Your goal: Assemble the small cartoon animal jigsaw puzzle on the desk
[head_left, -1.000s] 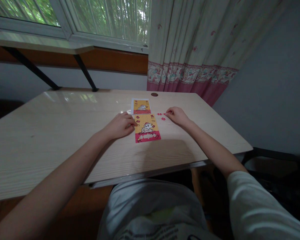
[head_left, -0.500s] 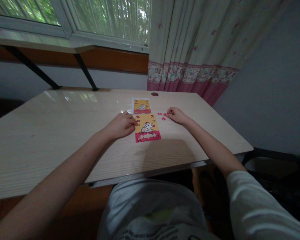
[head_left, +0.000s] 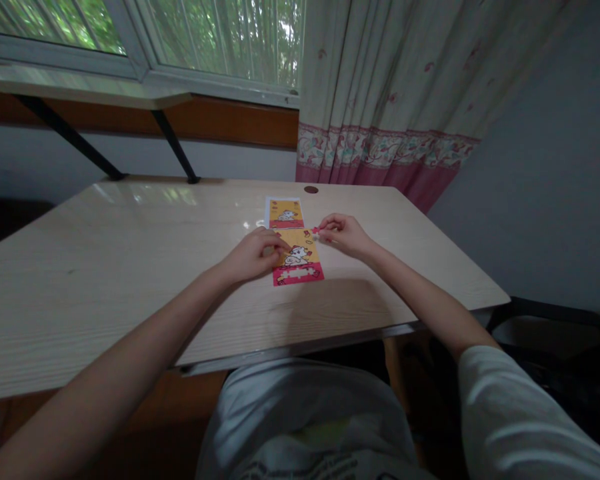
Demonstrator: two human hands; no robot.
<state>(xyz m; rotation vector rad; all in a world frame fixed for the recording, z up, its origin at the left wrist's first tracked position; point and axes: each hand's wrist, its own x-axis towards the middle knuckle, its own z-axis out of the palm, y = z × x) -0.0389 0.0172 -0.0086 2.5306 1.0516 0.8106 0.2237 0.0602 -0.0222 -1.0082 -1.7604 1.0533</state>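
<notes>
A jigsaw puzzle [head_left: 298, 255] lies flat on the desk, yellow above and pink below, with a white animal in its middle. A row of pale gaps shows in its pink band. My left hand [head_left: 258, 255] rests over the puzzle's left side, its fingers loosely bent and apart, holding nothing. Between my right thumb and fingertips is a small pink puzzle piece [head_left: 315, 231], near the puzzle's upper right corner. My right hand [head_left: 344, 235] is closed on that piece and covers the spot where loose pieces lay. Touching or just behind the puzzle lies a matching picture card [head_left: 287, 213].
The wooden desk [head_left: 140, 267] has a round dark cable hole [head_left: 311, 190] near its back edge. A raised shelf [head_left: 105, 93] on black struts stands at the back left. Behind hangs a curtain [head_left: 375, 133] beside the window. A dark chair [head_left: 555, 313] stands at the right.
My right hand has moved left from the loose pieces towards the puzzle, carrying a pink piece. My left hand has slid right, farther over the puzzle.
</notes>
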